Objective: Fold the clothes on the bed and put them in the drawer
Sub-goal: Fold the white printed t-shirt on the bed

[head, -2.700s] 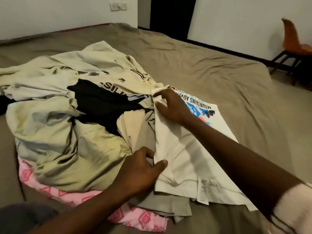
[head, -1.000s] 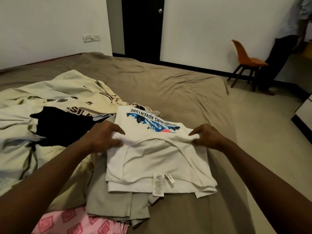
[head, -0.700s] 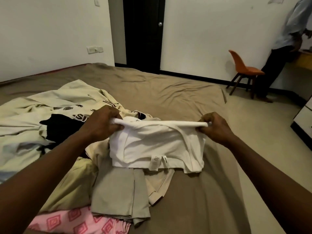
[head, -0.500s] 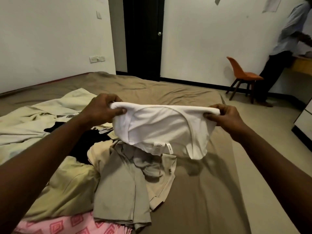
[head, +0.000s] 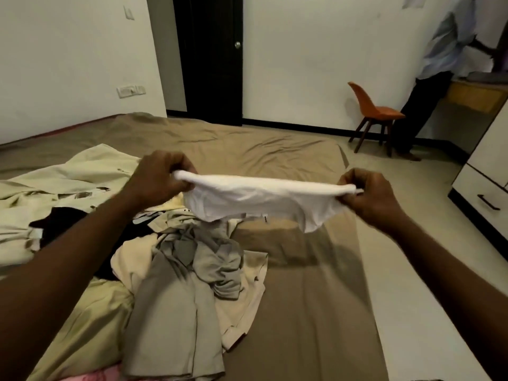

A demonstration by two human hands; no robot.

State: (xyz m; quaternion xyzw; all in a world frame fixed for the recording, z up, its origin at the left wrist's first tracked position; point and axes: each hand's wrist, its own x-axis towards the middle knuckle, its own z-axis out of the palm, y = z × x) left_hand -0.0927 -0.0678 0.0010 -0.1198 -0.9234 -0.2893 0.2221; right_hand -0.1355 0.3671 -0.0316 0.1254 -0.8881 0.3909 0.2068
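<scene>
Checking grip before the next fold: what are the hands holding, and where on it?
The white shirt: the left hand pinches one end of its top edge, the right hand the other end.

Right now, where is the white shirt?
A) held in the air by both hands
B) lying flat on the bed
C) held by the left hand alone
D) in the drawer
A: the left hand and right hand each pinch one end of the white shirt, stretched between them above the bed.

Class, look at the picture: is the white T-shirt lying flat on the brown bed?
No: the left hand and right hand hold the white T-shirt stretched in the air above the brown bed.
</scene>
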